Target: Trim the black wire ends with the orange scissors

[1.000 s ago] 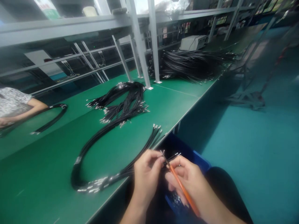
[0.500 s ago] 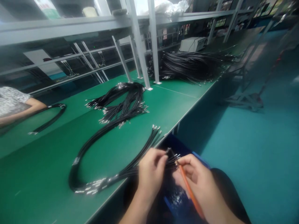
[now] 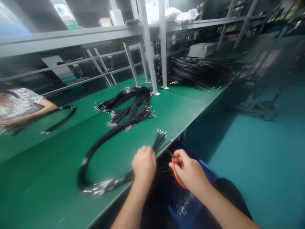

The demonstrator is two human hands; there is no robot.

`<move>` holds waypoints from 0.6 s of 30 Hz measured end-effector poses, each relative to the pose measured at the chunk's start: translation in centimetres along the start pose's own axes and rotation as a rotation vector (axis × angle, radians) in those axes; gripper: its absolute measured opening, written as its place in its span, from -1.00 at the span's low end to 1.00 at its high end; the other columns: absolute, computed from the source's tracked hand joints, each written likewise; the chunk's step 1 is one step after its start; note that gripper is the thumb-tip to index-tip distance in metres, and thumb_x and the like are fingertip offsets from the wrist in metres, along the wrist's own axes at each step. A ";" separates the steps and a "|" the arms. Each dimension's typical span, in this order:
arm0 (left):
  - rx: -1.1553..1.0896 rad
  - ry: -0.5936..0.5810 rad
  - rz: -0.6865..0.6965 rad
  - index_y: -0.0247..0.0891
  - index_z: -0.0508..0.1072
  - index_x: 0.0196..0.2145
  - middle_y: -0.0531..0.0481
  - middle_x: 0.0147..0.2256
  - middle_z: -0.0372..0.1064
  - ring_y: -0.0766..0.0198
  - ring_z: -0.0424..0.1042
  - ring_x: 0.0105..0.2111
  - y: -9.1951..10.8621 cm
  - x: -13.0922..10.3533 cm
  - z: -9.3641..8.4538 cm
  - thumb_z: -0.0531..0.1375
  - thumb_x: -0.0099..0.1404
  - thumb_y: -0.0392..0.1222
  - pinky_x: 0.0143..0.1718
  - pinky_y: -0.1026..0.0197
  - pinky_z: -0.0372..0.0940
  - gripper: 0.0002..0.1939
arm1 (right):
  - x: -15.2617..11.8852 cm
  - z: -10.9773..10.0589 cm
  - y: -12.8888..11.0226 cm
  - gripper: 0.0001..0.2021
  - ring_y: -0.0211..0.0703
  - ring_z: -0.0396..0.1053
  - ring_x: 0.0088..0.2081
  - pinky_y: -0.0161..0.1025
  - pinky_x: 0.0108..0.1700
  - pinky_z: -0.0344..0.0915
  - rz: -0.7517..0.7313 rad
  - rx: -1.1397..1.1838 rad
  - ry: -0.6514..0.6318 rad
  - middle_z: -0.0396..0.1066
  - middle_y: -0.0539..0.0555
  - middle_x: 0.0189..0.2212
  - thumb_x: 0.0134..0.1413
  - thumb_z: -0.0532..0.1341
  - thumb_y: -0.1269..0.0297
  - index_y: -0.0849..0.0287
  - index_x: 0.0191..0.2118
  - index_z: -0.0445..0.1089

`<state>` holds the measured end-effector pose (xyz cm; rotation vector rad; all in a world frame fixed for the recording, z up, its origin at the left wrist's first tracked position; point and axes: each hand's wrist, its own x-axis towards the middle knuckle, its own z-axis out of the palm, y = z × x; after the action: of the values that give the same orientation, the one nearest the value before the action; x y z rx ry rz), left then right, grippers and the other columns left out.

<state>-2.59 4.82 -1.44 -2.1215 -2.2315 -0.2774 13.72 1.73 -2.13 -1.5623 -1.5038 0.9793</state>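
Observation:
A long bundle of black cables (image 3: pixel 95 144) curves over the green table (image 3: pixel 114 152), with pale labels and metal tips. My left hand (image 3: pixel 144 162) is closed around part of this bundle at the table's front edge; a fan of cable ends sticks out beyond its fingers. To its right, past the edge, my right hand (image 3: pixel 187 167) grips an orange-handled cutting tool (image 3: pixel 176 173). The tool's dark tip points up and left, apart from my left hand. More cable ends run between the two hands, partly in shadow.
Below the edge is a blue bin (image 3: pixel 197 210) with small pale scraps. Further cable bundles (image 3: pixel 133 101) lie mid-table, and a large cable pile (image 3: pixel 202 71) lies behind the shelf posts (image 3: pixel 164 47). A person (image 3: pixel 26 105) at the left handles another bundle.
My left hand has moved left and closed over the bundle. My right hand has drawn slightly away with the orange tool, whose handles now appear spread. The camera view has shifted a little.

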 end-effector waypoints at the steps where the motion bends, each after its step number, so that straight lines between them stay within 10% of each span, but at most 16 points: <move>1: -0.006 -0.001 -0.001 -0.19 0.38 -0.42 -0.05 -0.36 0.37 0.12 0.35 -0.29 0.0 0.1 -0.1 0.03 0.29 -0.24 -0.37 0.17 0.15 -0.82 | 0.1 0.1 0.5 -0.88 -0.01 0.46 -0.41 -0.20 -0.34 0.22 0.021 0.005 -0.024 0.48 -0.04 -0.52 -0.08 0.25 0.34 0.01 -0.35 0.33; 12: -0.252 -0.110 0.019 -0.20 0.34 -0.40 0.01 -0.40 0.38 0.20 0.38 -0.40 0.0 0.7 -1.8 0.07 0.24 -0.27 -0.42 0.23 0.18 -0.91 | 0.1 -2.2 1.1 -0.70 -0.32 0.24 -0.58 -0.34 -0.51 0.20 0.134 0.599 0.110 0.28 -0.12 -0.51 0.00 0.27 0.19 0.11 -0.15 0.25; 18: -0.908 -0.185 0.267 -0.19 0.39 -0.27 0.02 -0.31 0.39 0.26 0.39 -0.31 2.6 -1.9 -4.2 0.12 0.25 -0.28 -0.27 0.26 0.25 -0.91 | -0.7 -1.4 -0.8 -0.72 -0.39 0.26 -0.55 -0.41 -0.51 0.22 0.132 0.885 0.104 0.35 -0.11 -0.45 -0.05 0.33 0.33 0.08 -0.18 0.30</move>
<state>-0.22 2.35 2.65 -2.9069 -2.0777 -1.3346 14.62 1.03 -0.82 -1.0345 -0.7113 1.3626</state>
